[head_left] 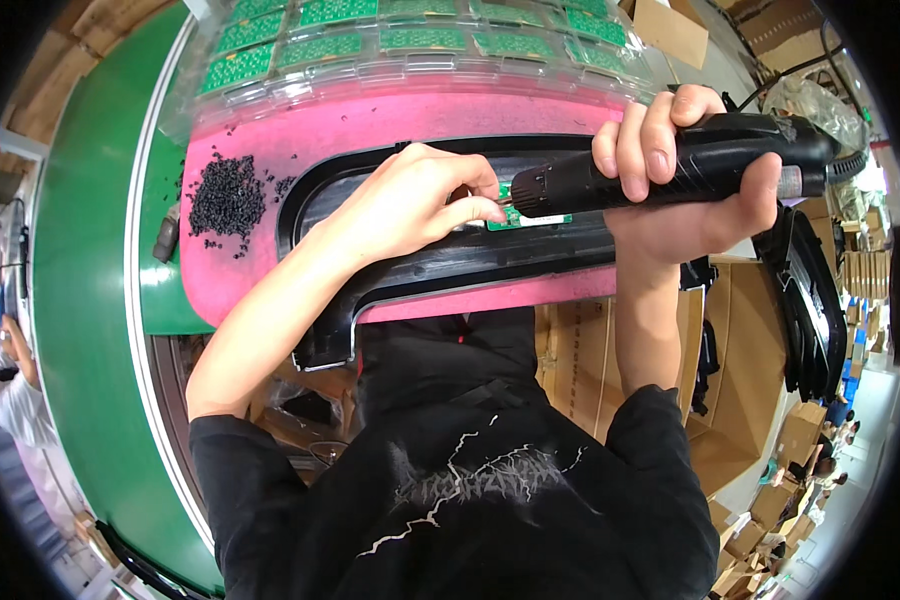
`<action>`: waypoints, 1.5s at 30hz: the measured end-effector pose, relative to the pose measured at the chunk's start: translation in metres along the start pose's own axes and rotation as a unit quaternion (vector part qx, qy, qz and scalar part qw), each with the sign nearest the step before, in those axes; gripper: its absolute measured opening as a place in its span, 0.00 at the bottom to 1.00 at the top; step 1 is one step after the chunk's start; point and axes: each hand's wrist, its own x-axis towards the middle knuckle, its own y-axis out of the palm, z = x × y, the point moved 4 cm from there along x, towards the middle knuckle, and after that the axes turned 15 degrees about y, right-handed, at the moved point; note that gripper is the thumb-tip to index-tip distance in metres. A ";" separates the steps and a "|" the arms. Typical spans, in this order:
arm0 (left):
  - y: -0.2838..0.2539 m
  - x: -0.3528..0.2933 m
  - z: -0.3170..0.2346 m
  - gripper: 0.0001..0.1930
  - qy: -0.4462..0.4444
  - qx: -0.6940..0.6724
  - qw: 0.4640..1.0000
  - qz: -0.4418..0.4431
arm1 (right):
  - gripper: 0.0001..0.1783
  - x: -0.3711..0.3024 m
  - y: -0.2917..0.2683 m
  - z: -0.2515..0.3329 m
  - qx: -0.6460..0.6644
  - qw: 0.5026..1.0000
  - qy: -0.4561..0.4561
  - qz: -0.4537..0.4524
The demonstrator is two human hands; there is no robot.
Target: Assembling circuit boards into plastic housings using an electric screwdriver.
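Dozens of tiny black pieces [227, 197] lie heaped on a pink mat [420, 112] atop a green worktop [85, 250], beside a long, curved black plastic housing [402, 272]. There the left hand [410, 200] holds thumb and forefinger close together, anything pinched too small to tell, over a green circuit board [500, 223] inside; the right hand [685, 228] clasps a black cylindrical electric screwdriver [570, 185].
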 end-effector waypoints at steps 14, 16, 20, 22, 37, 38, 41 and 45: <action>-0.004 -0.001 -0.008 0.16 0.036 0.105 0.992 -0.058 | 0.32 -0.013 0.007 -0.019 -0.041 0.986 -0.015 -0.162; -0.002 -0.002 -0.005 0.16 0.022 0.091 0.994 -0.049 | 0.32 -0.015 0.006 -0.021 -0.067 0.984 -0.012 -0.164; -0.002 0.001 -0.003 0.14 0.019 0.116 0.993 0.003 | 0.33 -0.017 0.005 -0.017 -0.045 0.982 -0.031 -0.181; 0.000 0.001 -0.001 0.13 0.009 0.121 0.992 0.042 | 0.34 -0.018 0.004 -0.011 -0.034 0.986 -0.037 -0.162; -0.004 -0.001 -0.015 0.14 0.173 0.116 0.972 -0.111 | 0.34 -0.023 0.009 -0.010 -0.006 0.987 -0.026 -0.160; -0.004 -0.001 -0.016 0.14 0.174 0.115 0.972 -0.110 | 0.34 -0.024 0.007 -0.011 -0.019 0.985 -0.021 -0.172; -0.001 0.000 -0.019 0.10 0.146 0.103 0.982 -0.066 | 0.33 -0.025 0.005 -0.010 -0.030 0.986 -0.020 -0.160; 0.000 0.001 -0.017 0.05 0.150 0.106 0.981 -0.059 | 0.30 -0.024 0.002 0.000 -0.029 0.993 0.004 -0.114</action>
